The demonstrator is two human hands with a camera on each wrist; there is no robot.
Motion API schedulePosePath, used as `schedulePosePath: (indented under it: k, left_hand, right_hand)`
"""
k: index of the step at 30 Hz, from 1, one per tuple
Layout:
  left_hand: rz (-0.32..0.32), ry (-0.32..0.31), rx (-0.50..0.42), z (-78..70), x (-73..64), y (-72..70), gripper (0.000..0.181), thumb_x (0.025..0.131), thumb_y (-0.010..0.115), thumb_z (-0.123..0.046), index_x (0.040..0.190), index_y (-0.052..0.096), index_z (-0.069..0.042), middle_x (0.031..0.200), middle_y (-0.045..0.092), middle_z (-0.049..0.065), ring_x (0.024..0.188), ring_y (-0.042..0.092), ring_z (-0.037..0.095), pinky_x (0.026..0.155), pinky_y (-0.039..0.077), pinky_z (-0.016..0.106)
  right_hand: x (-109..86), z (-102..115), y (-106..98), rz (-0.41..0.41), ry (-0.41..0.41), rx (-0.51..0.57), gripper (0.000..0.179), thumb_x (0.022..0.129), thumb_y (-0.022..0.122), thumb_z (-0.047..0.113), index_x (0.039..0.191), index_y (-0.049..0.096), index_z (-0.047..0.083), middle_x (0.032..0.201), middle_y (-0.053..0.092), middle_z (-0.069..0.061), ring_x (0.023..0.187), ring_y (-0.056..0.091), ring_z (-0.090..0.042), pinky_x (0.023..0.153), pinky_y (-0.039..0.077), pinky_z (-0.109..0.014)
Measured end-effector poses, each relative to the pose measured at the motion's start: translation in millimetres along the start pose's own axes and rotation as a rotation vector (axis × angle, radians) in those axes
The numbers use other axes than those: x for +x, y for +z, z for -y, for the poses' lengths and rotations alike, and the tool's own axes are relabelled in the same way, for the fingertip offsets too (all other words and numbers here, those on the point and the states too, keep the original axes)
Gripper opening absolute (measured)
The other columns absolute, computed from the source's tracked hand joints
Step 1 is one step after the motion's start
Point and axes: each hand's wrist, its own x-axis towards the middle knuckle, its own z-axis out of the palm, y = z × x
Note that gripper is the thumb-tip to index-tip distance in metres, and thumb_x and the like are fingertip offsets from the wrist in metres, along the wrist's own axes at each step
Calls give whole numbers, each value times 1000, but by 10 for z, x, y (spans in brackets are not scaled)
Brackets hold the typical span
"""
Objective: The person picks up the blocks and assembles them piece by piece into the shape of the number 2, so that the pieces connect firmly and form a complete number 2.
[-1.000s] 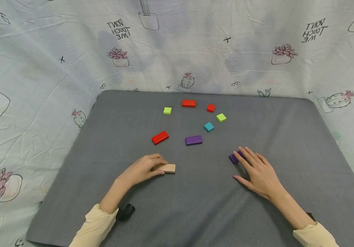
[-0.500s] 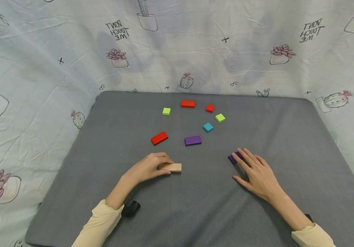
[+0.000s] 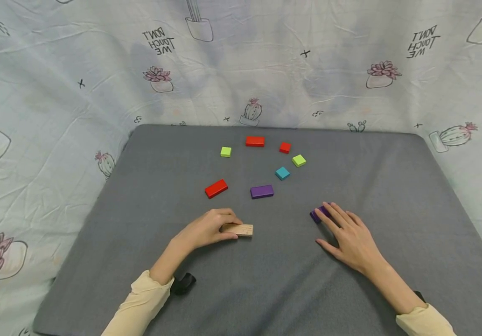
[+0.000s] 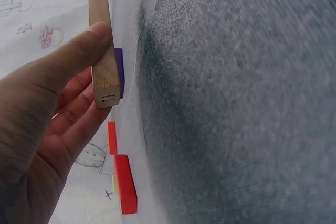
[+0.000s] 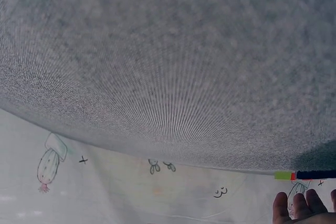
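A: Lettering on the backdrop cloth [image 3: 232,65]?
B: Black print at left [image 3: 158,41], matching print at right [image 3: 422,42]: "DON'T TOUCH", third line "ME" or "WE", cannot tell; letters look flipped. Small x mark [image 3: 305,53] between.
A: Numbers?
B: Wooden block [image 4: 105,77], end face: sideways figure [image 4: 108,98], looks like "71".

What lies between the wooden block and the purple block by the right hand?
Grey tabletop: the head view shows a bare stretch from the wooden block in the left hand to the purple block partly hidden by the right hand.
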Motion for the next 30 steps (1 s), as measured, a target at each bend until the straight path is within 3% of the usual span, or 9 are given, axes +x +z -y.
schedulePosePath:
  k: [30]
  left_hand:
    - [54,2,4,-120,118,61,27,83,76,-22,106,72,-9,99,64,-2,84,57,7,75,49,21]
  right_hand:
    - [-16,24,1,-6,4,3,67,95,43,59,141,49,10,142,45,-19,129,43,-37,98,36,-56]
